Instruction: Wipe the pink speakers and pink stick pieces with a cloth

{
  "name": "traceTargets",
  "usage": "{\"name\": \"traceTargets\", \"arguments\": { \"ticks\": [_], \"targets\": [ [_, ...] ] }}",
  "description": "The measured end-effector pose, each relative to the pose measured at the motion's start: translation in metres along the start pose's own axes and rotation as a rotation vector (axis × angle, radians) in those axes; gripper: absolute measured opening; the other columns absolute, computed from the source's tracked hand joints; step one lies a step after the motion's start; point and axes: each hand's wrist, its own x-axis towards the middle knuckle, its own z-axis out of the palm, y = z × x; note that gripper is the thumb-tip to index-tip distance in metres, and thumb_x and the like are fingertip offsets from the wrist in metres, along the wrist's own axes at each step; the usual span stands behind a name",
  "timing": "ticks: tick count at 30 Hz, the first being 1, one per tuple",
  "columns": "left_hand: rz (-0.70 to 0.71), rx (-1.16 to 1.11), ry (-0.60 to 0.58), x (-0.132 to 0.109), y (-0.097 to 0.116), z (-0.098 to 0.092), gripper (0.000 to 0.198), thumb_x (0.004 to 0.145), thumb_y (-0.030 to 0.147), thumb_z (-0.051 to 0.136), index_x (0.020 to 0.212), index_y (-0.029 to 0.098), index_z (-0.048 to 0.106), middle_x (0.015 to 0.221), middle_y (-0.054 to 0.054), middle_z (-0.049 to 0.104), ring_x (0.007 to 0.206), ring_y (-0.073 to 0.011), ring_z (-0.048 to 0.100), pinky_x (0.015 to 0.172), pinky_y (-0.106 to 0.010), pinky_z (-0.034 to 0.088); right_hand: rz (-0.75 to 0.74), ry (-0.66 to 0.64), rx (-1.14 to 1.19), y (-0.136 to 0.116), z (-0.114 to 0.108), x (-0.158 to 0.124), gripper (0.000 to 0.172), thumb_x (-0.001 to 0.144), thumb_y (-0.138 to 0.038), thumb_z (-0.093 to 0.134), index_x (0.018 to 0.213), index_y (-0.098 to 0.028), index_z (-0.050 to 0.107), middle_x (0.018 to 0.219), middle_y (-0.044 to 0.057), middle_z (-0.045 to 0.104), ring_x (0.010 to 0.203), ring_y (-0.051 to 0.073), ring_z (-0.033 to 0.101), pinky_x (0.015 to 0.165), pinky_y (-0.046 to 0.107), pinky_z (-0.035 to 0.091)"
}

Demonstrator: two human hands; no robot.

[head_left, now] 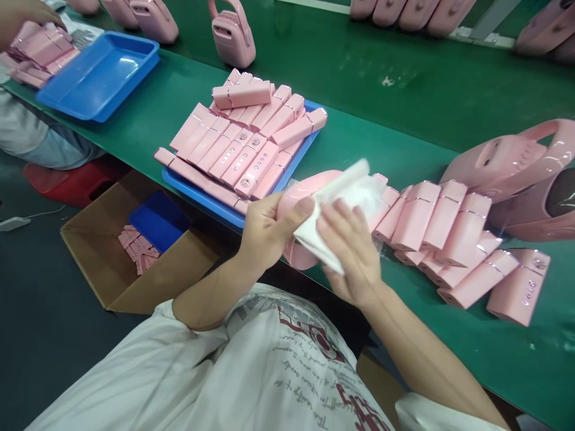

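My left hand (265, 230) is closed around the rounded end of a pink plastic device (302, 254), its thumb pressing on a folded white cloth (327, 230). My right hand (353, 248) holds the cloth against the device, fingers bent over it. Most of the device's body is hidden under the cloth and hands. To the right of my hands lies a stack of pink rectangular sticks (462, 227) with silver bands. On the left, more such sticks (238, 143) are piled on a blue tray (291, 170).
Pink handled devices stand at the right (503, 158) and back (233, 39) of the green table (386, 140). Another blue tray (101, 75) lies at left, near a co-worker's hand (18, 15). Below the table edge, a cardboard box (166, 278) holds pink sticks and a blue tray.
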Motion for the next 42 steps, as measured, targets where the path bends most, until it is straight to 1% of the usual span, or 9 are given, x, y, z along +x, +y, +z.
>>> {"name": "traceTargets", "arguments": {
  "ticks": [6,13,16,20,25,29,34,39,42],
  "targets": [
    [0.041,-0.038,0.059,-0.002,-0.002,0.007,0.032,0.080,0.050,0.069,0.071,0.019,0.068,0.064,0.001,0.063,0.060,-0.0123,0.058,0.056,-0.027,0.045,0.043,0.058,-0.002,0.002,-0.002,-0.001,0.050,0.098,-0.028,0.038,0.146,-0.016,0.040,0.142,0.014,0.052,0.136,0.028,0.045,0.110,0.053,0.041],
    [-0.061,-0.055,0.048,-0.003,0.006,0.010,0.030,0.080,0.048,0.069,0.074,0.018,0.071,0.069,-0.001,0.069,0.068,-0.0156,0.064,0.062,-0.029,0.050,-0.035,0.022,-0.024,-0.002,-0.002,-0.003,0.049,0.095,-0.023,0.042,0.143,-0.011,0.044,0.138,0.013,0.056,0.137,0.024,0.044,0.115,0.045,0.038],
    [-0.011,-0.028,0.049,-0.004,0.005,0.011,0.033,0.081,0.049,0.068,0.068,0.018,0.067,0.062,0.000,0.064,0.060,-0.0132,0.059,0.056,-0.028,0.045,0.051,0.099,-0.011,0.001,-0.004,-0.003,0.049,0.095,-0.024,0.043,0.143,-0.013,0.045,0.141,0.015,0.053,0.135,0.028,0.047,0.110,0.051,0.043],
    [-0.088,-0.016,0.056,-0.004,0.003,0.013,0.042,0.077,0.052,0.071,0.056,0.017,0.058,0.052,0.003,0.052,0.050,-0.0094,0.049,0.046,-0.026,0.036,-0.091,0.015,-0.038,0.002,-0.005,-0.002,0.048,0.094,-0.022,0.046,0.140,-0.009,0.048,0.129,0.015,0.064,0.136,0.026,0.045,0.113,0.045,0.040],
    [-0.016,0.020,0.073,-0.004,0.001,0.011,0.032,0.079,0.050,0.069,0.078,0.019,0.071,0.068,0.000,0.067,0.063,-0.0125,0.060,0.056,-0.025,0.047,0.035,0.064,-0.033,0.001,-0.002,-0.003,0.049,0.095,-0.026,0.043,0.143,-0.014,0.045,0.139,0.015,0.056,0.134,0.028,0.048,0.108,0.051,0.045],
    [-0.108,-0.022,0.078,-0.001,0.004,0.011,0.034,0.079,0.050,0.069,0.086,0.017,0.075,0.078,-0.004,0.073,0.075,-0.0187,0.068,0.063,-0.028,0.053,-0.145,-0.047,-0.063,-0.004,0.000,-0.004,0.044,0.096,-0.022,0.041,0.137,-0.008,0.051,0.133,0.012,0.061,0.140,0.021,0.039,0.118,0.041,0.035],
    [0.005,-0.158,0.050,0.002,0.008,0.014,0.026,0.083,0.043,0.067,0.092,0.020,0.075,0.095,-0.005,0.076,0.092,-0.0209,0.070,0.078,-0.032,0.056,0.101,0.103,-0.023,0.005,-0.006,-0.005,0.052,0.093,-0.021,0.046,0.144,-0.016,0.043,0.145,0.011,0.050,0.135,0.026,0.047,0.110,0.046,0.045],
    [-0.023,-0.082,0.060,0.000,0.009,0.012,0.038,0.082,0.042,0.069,0.055,0.018,0.059,0.050,0.004,0.054,0.046,-0.0066,0.048,0.043,-0.024,0.037,-0.060,0.022,-0.066,0.003,-0.004,-0.004,0.050,0.095,-0.025,0.044,0.144,-0.013,0.044,0.137,0.012,0.058,0.137,0.025,0.043,0.113,0.045,0.042],
    [-0.022,0.006,0.085,-0.001,0.005,0.012,0.039,0.081,0.047,0.069,0.056,0.019,0.059,0.048,0.004,0.052,0.045,-0.0078,0.047,0.042,-0.025,0.035,0.018,0.035,-0.005,0.005,-0.004,-0.004,0.049,0.095,-0.023,0.045,0.143,-0.017,0.045,0.136,0.010,0.059,0.134,0.024,0.048,0.111,0.046,0.043]
  ]
}}
